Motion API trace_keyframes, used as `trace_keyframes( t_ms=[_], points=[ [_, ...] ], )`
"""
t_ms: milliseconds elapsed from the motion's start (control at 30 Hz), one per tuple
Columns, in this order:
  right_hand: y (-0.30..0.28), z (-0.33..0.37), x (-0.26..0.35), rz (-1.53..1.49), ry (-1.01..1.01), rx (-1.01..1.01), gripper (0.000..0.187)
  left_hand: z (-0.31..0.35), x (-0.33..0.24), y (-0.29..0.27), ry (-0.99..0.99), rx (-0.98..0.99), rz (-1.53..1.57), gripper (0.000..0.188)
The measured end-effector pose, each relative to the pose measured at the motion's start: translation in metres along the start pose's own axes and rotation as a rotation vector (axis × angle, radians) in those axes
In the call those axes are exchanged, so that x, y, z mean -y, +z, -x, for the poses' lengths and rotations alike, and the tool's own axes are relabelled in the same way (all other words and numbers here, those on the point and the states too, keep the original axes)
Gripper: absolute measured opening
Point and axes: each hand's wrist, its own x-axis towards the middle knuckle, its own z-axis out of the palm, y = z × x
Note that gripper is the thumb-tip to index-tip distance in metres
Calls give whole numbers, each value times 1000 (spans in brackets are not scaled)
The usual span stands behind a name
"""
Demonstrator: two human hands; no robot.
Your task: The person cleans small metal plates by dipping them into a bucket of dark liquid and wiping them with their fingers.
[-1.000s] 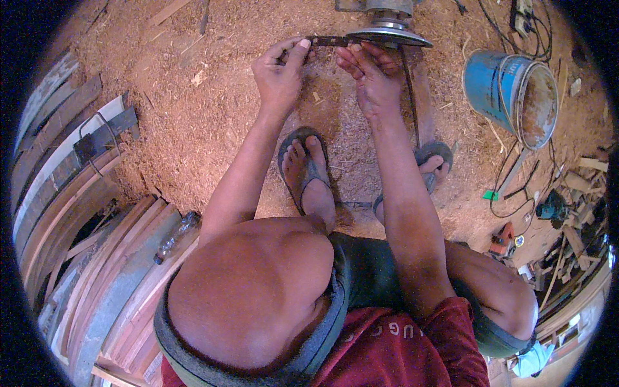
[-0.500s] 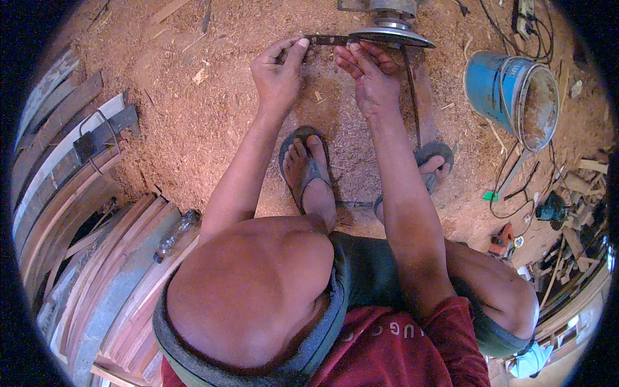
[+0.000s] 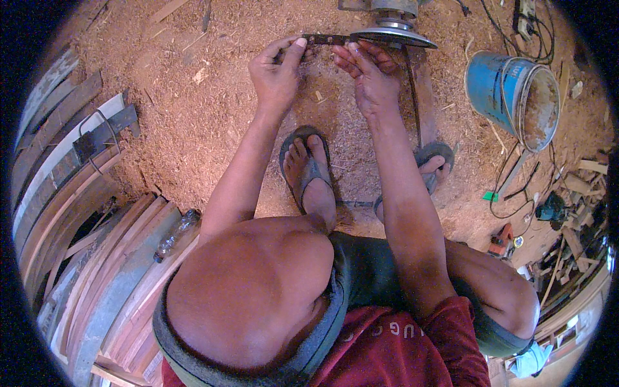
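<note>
A dark, narrow metal blade (image 3: pixel 327 40) with slots along it is stretched level between my two hands, at the top of the view. My left hand (image 3: pixel 277 74) pinches its left end between thumb and fingers. Near the other end, my right hand (image 3: pixel 374 80) grips the blade with the thumb on top and fingers curled beneath. That right end lies against or just at the left edge of a round disc (image 3: pixel 393 37) mounted on a machine's shaft; I cannot tell whether they touch. My right fingertips are just below the disc's rim.
A blue bucket (image 3: pixel 493 87) lies tipped at the right, near cables and a power strip (image 3: pixel 525 19). Curved wooden pieces (image 3: pixel 122 277) are stacked at the left with a clear plastic bottle (image 3: pixel 177 235) on them. Wood scraps (image 3: pixel 580 206) pile up at far right. Sawdust covers the ground.
The blade has tilted slightly, so its slots show differently. Both hands keep nearly the same place and grip.
</note>
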Motion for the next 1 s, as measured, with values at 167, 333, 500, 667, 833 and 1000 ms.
trace_keyframes(
  t_ms=[167,333,500,667,833,1000],
  points=[
    [5,2,2,-8,18,-16,15,0,-6,-1,-32,0,1,15],
    [5,1,3,22,13,-8,16,0,-4,-1,-35,7,10,15],
    [3,0,0,-3,4,15,16,-1,2,-3,-61,-12,27,14],
    [2,0,-3,0,2,22,16,-2,6,-5,-58,-11,11,14],
    [3,0,-1,-6,3,24,16,-3,6,-4,-46,-15,33,14],
    [6,2,0,7,-4,25,14,-2,7,-5,-74,-22,24,14]
  ],
)
